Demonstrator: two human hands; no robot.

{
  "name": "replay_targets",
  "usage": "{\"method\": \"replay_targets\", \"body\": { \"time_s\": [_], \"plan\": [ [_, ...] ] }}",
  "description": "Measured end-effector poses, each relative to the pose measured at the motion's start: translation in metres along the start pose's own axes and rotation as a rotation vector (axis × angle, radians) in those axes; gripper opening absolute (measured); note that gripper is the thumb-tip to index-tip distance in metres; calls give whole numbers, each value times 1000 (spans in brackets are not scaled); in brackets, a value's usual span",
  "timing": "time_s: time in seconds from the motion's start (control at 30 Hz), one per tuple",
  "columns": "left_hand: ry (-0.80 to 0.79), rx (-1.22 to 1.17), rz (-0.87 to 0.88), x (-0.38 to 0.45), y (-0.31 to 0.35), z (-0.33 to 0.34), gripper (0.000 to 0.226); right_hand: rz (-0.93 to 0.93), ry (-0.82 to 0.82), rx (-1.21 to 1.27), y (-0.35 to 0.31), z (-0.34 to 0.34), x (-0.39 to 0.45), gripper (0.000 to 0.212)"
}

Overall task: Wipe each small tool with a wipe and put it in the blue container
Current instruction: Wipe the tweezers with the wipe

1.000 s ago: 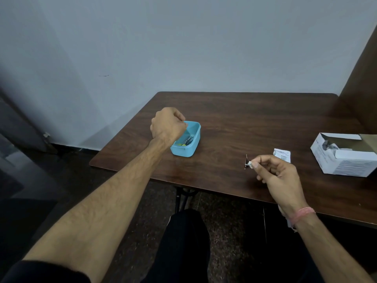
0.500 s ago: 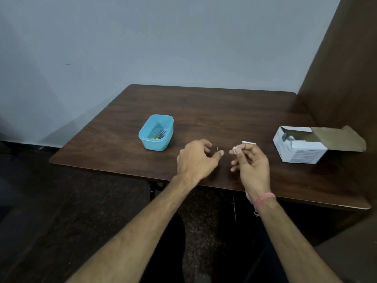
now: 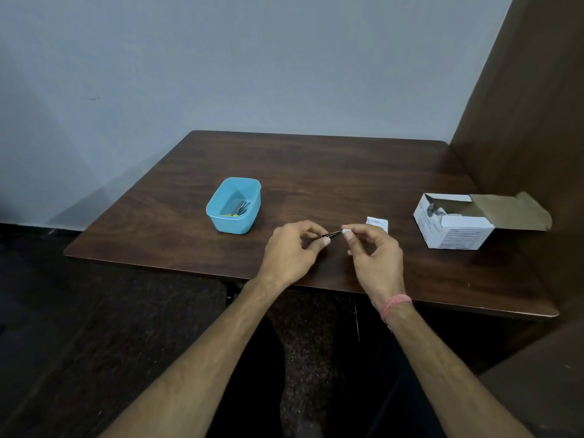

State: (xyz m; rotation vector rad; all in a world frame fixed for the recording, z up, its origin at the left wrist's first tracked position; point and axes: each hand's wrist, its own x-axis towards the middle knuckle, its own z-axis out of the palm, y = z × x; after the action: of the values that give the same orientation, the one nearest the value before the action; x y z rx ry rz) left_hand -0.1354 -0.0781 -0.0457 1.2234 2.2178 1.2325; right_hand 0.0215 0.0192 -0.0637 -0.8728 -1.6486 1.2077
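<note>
Pinching one end of a thin, dark, slender small tool point(image 3: 328, 234) between thumb and fingertips, the left hand point(image 3: 292, 251) holds it nearly level above the near part of the wooden table point(image 3: 316, 172), while the right hand point(image 3: 374, 254) pinches a tiny white wipe point(image 3: 345, 231) against the tool's other end. Behind and left of the hands stands the blue container point(image 3: 234, 205), open-topped, with a few dark metal pieces and something yellow in it. A white sachet point(image 3: 377, 222) lies just beyond the right hand, and an open white box point(image 3: 455, 221) sits further right.
</note>
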Motion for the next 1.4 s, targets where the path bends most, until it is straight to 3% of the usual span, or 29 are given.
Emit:
{"method": "replay_targets", "body": {
  "time_s": [0.1,0.23,0.37,0.53,0.77,1.0,1.27,1.4],
  "plan": [
    [-67,-238,13,-2,-8,-10,9,15,-168,-8,-5,0,6,10],
    [-45,-374,24,-1,-9,-11,13,32,-309,-43,-10,-1,15,9],
    [-13,-418,29,-2,-12,-7,21,58,-352,1,-7,2,14,10],
    [8,-442,29,0,-17,-6,16,74,-363,60,-8,5,13,6],
    [15,-426,49,-1,-22,-3,20,72,-426,-35,-8,7,16,5],
    [1,-339,69,0,-23,-1,21,48,-285,-56,-5,7,12,8],
    [-52,-291,74,1,-23,-4,17,-120,-76,-281,-4,12,4,12],
    [-157,-268,81,5,-24,-10,15,-220,-26,-363,-1,12,6,14]
  ]
}}
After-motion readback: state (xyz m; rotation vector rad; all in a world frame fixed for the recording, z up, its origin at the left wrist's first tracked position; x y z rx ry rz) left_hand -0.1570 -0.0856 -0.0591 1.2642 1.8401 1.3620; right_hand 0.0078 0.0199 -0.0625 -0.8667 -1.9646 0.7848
